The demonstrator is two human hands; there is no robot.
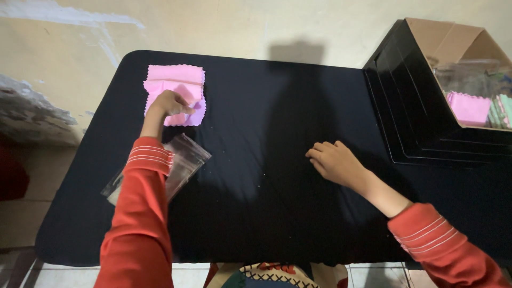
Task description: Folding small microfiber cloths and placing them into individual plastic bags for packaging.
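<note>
On pink cloth (pixel 176 85), left hand (pixel 169 102) pinches a fold; right hand (pixel 336 161), well right, rests loosely curled, empty. Cloth probably light, limp; grip at edge.

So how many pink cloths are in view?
2. One pink cloth lies on the black table under the left hand; another pink cloth sits in the cardboard box, where more may be hidden.

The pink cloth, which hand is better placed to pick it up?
Left, probably: the left hand already rests on the pink cloth, while the right hand lies flat on the bare black table, well apart.
</note>
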